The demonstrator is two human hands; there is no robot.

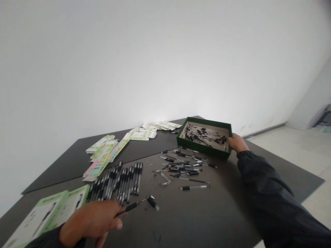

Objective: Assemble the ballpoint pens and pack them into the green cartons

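My left hand (94, 218) is closed at the near left, with an uncapped pen (132, 206) between thumb and fingers. Its tip points right, close to a loose black pen cap (153, 203) on the table. Just beyond that hand lies a row of capped gel pens (131, 179), side by side. My right hand (237, 142) grips the right wall of a shallow green box (204, 148), which looks slightly tilted. Inside it are several loose pens and pen parts (200, 134). In front of the box, more pens and parts (186, 167) lie scattered.
Green-and-white pen cartons (46, 217) sit at the near left. Flattened cartons in green and pink (106, 158) lie behind the row, and white-green ones (141, 134) spread along the back. A white wall (155, 62) borders the dark table (207, 217).
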